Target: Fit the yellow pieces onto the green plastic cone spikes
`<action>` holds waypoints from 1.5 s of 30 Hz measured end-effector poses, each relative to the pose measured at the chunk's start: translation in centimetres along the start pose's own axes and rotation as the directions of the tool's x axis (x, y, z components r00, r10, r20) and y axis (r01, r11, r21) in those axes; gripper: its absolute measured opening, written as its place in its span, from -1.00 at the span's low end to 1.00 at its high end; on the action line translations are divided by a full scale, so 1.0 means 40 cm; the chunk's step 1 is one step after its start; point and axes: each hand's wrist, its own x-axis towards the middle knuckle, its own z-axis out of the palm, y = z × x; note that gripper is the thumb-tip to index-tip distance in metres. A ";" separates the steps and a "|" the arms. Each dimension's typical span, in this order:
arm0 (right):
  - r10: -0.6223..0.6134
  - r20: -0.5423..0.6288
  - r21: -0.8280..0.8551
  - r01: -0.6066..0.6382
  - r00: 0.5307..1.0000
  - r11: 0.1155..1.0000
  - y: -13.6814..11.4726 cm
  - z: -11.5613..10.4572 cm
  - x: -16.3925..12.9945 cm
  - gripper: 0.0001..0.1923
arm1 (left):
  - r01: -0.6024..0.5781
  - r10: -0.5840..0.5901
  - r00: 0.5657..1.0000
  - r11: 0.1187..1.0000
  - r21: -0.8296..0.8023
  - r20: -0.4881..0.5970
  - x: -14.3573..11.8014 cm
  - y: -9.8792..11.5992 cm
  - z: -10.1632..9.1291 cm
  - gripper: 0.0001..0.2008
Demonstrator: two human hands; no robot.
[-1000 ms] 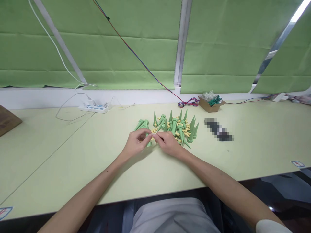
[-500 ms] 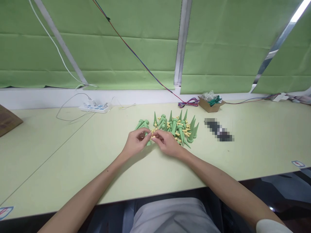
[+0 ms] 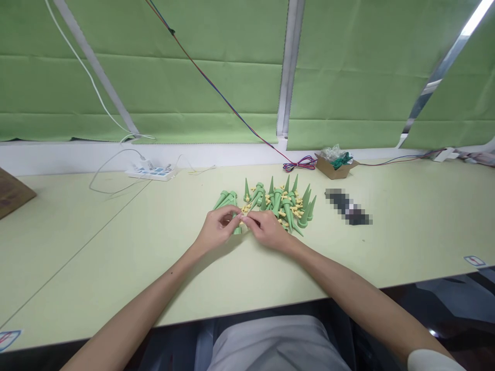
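A heap of green cone-shaped spikes [image 3: 284, 202] mixed with small yellow parts lies on the pale green table [image 3: 116, 242]. My left hand [image 3: 216, 229] is closed around one green spike [image 3: 236, 229] at the heap's near left edge. My right hand [image 3: 268, 228] meets it fingertip to fingertip and pinches a small yellow part [image 3: 243, 220] against that spike. A few more green spikes [image 3: 226, 197] lie just behind my left hand.
A white power strip [image 3: 150, 172] with a loose cable sits at the back left. A small cardboard box [image 3: 335, 165] with green items and a coil of red-blue wire [image 3: 299, 164] stand at the back right. A blurred dark object [image 3: 348, 206] lies right of the heap. A brown box corner [image 3: 11, 191] shows far left.
Both hands stay together at the heap's near edge; the fingertips shift only slightly around the yellow part and the spike.
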 end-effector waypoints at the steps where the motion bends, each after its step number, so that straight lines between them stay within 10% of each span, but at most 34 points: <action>1: 0.002 0.002 -0.003 -0.002 1.000 1.000 0.000 0.000 0.000 -0.54 | 0.002 -0.002 1.000 1.000 -0.003 0.001 0.000 0.000 0.000 -0.78; 9: 0.069 -0.022 -0.019 -0.069 0.997 0.997 0.000 0.000 -0.001 -0.51 | 0.024 -0.023 1.000 0.999 -0.045 0.020 0.000 -0.003 0.002 -0.73; 17: 0.029 -0.021 0.075 -0.027 0.999 0.997 -0.005 -0.005 -0.005 -0.90 | 0.056 -0.056 0.998 0.997 -0.062 0.007 0.003 -0.019 0.001 -0.67; 45: 0.029 -0.009 0.014 -0.028 1.000 0.999 0.010 -0.002 0.000 -0.79 | 0.048 -0.048 0.999 0.999 -0.006 0.022 0.001 -0.002 0.002 -0.71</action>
